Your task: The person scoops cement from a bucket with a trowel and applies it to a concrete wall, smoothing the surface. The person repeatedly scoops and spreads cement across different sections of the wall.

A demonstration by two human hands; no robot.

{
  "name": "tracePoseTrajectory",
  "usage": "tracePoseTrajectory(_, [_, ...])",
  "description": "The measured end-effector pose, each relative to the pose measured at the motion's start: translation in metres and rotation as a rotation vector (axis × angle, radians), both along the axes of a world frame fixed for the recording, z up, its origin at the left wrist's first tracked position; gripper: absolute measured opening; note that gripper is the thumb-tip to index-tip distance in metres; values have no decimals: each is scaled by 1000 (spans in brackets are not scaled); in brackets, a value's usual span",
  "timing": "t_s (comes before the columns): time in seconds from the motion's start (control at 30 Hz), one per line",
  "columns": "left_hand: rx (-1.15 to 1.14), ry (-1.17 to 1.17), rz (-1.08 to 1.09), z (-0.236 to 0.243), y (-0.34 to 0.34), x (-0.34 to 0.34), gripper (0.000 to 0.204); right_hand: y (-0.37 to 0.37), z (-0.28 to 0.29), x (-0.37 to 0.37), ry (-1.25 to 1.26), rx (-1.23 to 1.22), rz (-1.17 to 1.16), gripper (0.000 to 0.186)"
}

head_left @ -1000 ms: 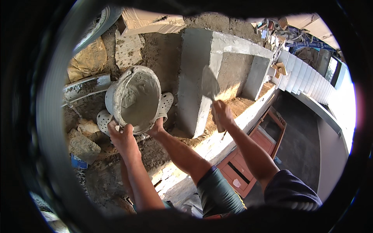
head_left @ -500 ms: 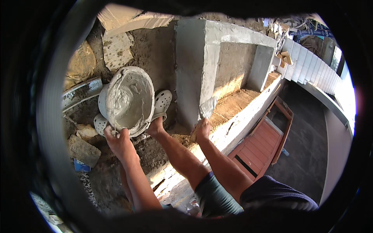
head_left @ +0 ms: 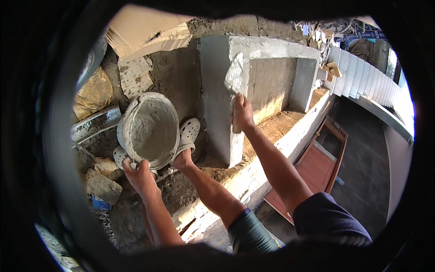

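Observation:
My left hand (head_left: 139, 174) grips the near rim of a bucket (head_left: 123, 131) that is tilted on its side toward me. Wet grey mortar (head_left: 156, 131) coats its inside, and a thin wire handle crosses the opening. In my right hand (head_left: 244, 111), closed round the handle, is a trowel (head_left: 234, 75) whose blade is smeared with wet mortar. The blade lies against the upper front edge of a grey plastered block structure (head_left: 214, 95) with a recessed opening. My feet, in pale clogs (head_left: 189, 131), stand beside the bucket.
Broken concrete chunks (head_left: 103, 187), a cardboard sheet (head_left: 145, 34) and a dusty sack (head_left: 94, 94) lie at the left. Below the ledge on the right, a reddish wooden door panel (head_left: 312, 167) leans near a dark floor. White corrugated sheeting (head_left: 358, 72) stands at the far right.
My right hand has moved the trowel up along the structure's front edge, away from me. The left hand keeps its hold on the bucket, which appears slightly lower in the view.

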State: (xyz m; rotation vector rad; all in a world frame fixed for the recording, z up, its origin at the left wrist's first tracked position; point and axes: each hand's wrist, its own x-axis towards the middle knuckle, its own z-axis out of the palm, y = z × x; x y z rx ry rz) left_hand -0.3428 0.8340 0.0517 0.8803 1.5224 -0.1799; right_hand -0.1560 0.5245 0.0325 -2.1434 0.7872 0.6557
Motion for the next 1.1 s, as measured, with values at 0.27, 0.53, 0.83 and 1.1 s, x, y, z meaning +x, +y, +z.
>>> tracePoseTrajectory(0.27, [-28,20,50,-3,9,-11,51,11,45,-50,-105,46,-60,44])
tracePoseTrajectory(0.53, [24,-135,121,-15,-2,-22,42,31,90,81,-11,-684,1056,38])
tracePoseTrajectory(0.83, [6,-82,76,-14,-2,-16,39,54,178,146,488,-358,997,34])
tracePoseTrajectory(1.1, [-30,-51,95,-23,-5,-8,56,103,93,337,209,-876,1559,43])
